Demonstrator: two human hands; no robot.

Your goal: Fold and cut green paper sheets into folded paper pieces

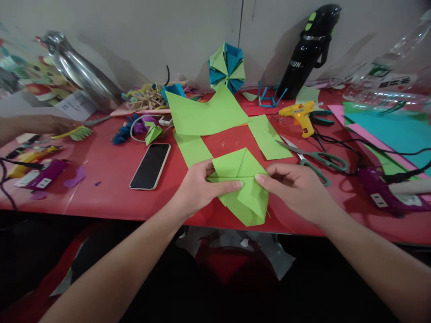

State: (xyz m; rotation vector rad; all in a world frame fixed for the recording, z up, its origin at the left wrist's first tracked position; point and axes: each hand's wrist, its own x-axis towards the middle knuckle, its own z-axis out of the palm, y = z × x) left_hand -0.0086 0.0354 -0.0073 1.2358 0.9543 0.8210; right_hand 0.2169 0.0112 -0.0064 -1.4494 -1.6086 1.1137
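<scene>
Between my two hands, over the front edge of the red table, is a light green folded paper [247,197] with creases and layered flaps. My left hand [202,181] grips its left side, thumb lying across the front and fingers behind. On the right side, my right hand [289,184] pinches the edge between thumb and fingers. Just beyond lie a larger green paper sheet [208,116] and two smaller green pieces, one of them a rectangle [269,139] on the right. Scissors [316,157] with grey-green handles rest close to my right hand.
A phone [150,167] lies left of my hands. A yellow glue gun [301,116], a black bottle [308,54] and purple power strips stand to the sides, with cables on the right. A blue-and-green paper wheel [227,67] leans on the wall. Another person's hand [50,125] works at far left.
</scene>
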